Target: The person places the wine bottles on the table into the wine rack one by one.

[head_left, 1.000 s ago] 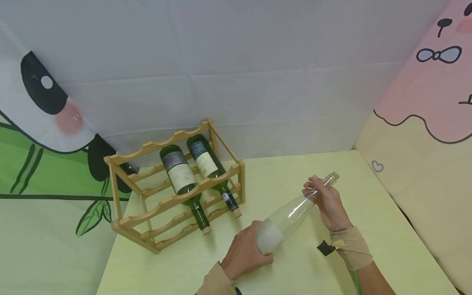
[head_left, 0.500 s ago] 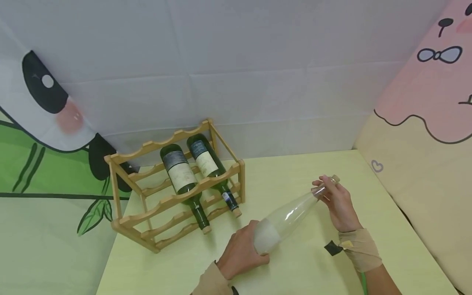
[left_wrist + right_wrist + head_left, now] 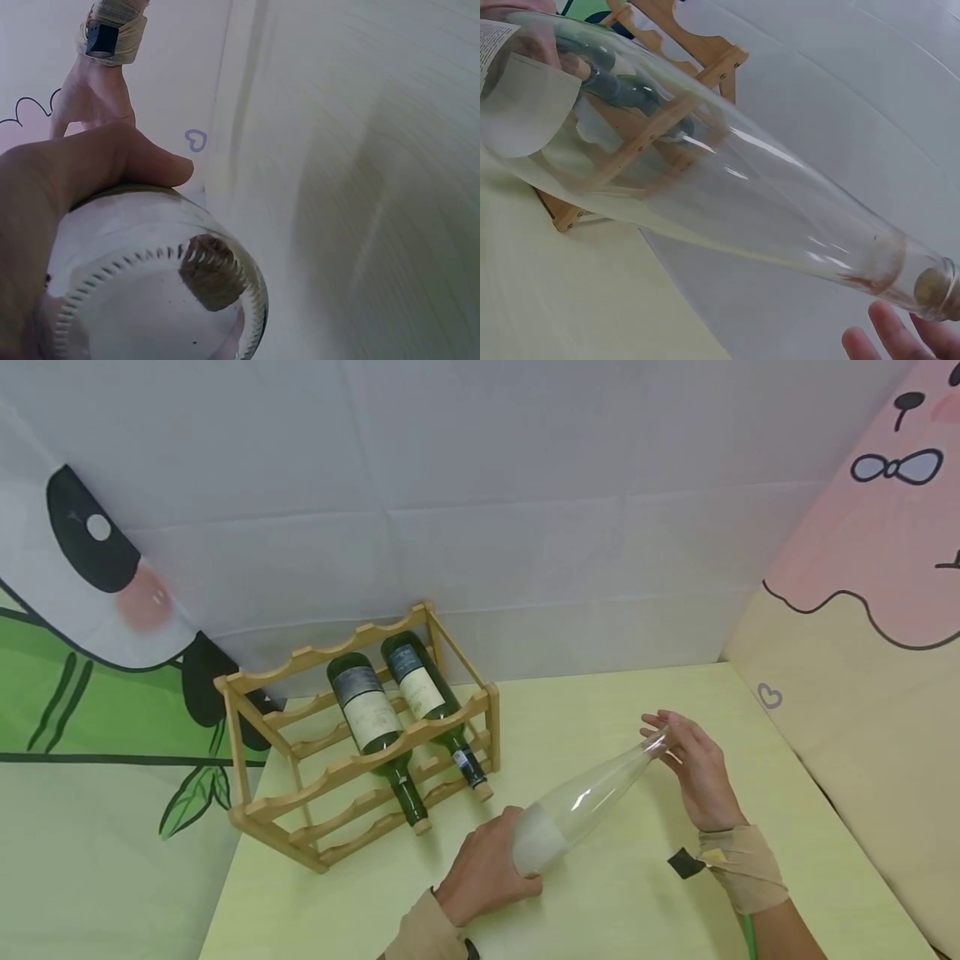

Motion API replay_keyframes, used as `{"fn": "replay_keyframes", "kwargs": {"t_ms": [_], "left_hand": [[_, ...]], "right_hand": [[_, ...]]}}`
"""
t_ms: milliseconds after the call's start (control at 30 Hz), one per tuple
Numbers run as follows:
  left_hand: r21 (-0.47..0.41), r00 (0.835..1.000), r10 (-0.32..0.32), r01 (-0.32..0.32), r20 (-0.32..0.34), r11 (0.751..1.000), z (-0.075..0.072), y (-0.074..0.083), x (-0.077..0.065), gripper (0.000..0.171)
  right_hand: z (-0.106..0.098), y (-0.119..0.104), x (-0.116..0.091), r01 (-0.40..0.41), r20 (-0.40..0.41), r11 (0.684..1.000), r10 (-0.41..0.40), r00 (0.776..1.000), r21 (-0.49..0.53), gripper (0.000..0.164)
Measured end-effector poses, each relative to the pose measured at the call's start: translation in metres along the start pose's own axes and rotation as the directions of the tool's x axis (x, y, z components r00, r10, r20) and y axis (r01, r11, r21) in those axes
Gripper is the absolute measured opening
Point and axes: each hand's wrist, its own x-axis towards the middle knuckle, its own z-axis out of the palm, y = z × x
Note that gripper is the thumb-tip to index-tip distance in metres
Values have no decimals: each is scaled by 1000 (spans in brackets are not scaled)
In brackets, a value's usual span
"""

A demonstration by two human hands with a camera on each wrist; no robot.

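A clear glass bottle [image 3: 596, 797] with a whitish label slants up to the right over the table. My left hand [image 3: 483, 868] grips it round the base, thumb on the near side. In the left wrist view a brown cork-like lump [image 3: 212, 271] shows through the glass bottom. At the mouth end, my right hand [image 3: 697, 768] is held against the neck, its fingers mostly straight and the thumb side covering the tip in the head view. A cork [image 3: 932, 286] sits in the neck in the right wrist view, with right fingertips [image 3: 889, 330] just below it.
Left of the hands stands a wooden wine rack [image 3: 258, 810]. A green wine bottle [image 3: 367, 714] and another green bottle [image 3: 420, 685] lie in its upper level, corked necks toward me. The pale yellow table [image 3: 600, 710] meets a grey-white backdrop [image 3: 525, 527] behind.
My right hand has slid along the neck toward the mouth, its fingers straightening and now covering the cork. The bottle and my left hand have shifted slightly left.
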Motion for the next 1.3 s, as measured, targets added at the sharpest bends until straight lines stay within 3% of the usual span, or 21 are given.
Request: {"fn": "replay_keyframes", "kwargs": {"t_ms": [200, 367, 700, 1033, 1133, 1300], "left_hand": [[21, 1000, 16, -16, -7, 1000, -2, -1, -1, 71], [37, 999, 31, -30, -8, 999, -4, -3, -3, 70], [61, 1000, 27, -27, 2, 998, -5, -5, -5, 67], [69, 998, 59, -61, 25, 996, -8, -9, -3, 66], [68, 997, 68, -71, 38, 995, -9, -9, -3, 66], [76, 995, 80, -84, 52, 994, -13, -9, -3, 66]], "right_hand": [[-2, -2, 2, 45, -29, 997, -47, 998, -60, 34], [-4, -4, 4, 84, -37, 981, -92, 995, -176, 40], [-6, -6, 1, 151, 5, 875, -168, 986, -460, 47], [-11, -10, 0, 126, 99, 795, -83, 992, -594, 49], [-14, -12, -3, 132, 134, 749, -59, 989, -649, 52], [-18, -14, -6, 165, 190, 620, -26, 981, -767, 60]]}}
